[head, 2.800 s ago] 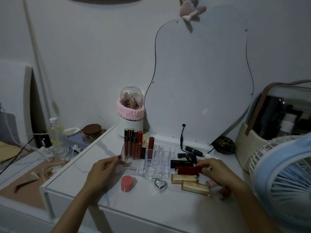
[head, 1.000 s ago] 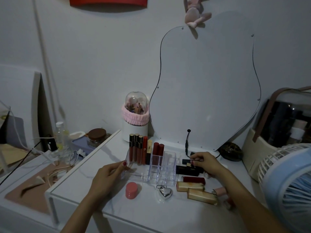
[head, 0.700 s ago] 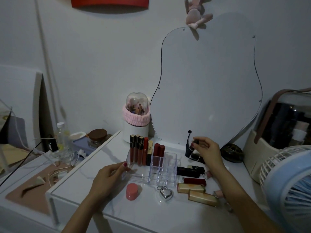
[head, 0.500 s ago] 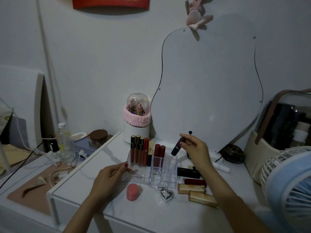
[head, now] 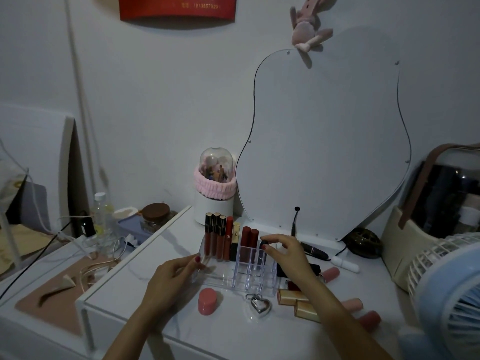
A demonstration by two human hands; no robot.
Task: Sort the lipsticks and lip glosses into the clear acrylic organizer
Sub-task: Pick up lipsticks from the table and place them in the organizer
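Observation:
The clear acrylic organizer stands mid-table. Its back row holds several upright lip glosses and two dark red lipsticks. My left hand grips the organizer's left front corner. My right hand hovers over the back right slots, fingertips pinching the top of a dark lipstick that stands in a slot beside the red ones. Loose on the table to the right lie a black tube, a black box lipstick, gold lipsticks and pink tubes.
A pink round jar and a silver heart charm lie before the organizer. A wavy mirror and domed brush holder stand behind. A blue fan and beige case crowd the right; cables and bottles clutter the left shelf.
My right hand picked a dark lipstick up from the back right of the table, carried it left and lowered it into a slot. The left hand stayed on the organizer.

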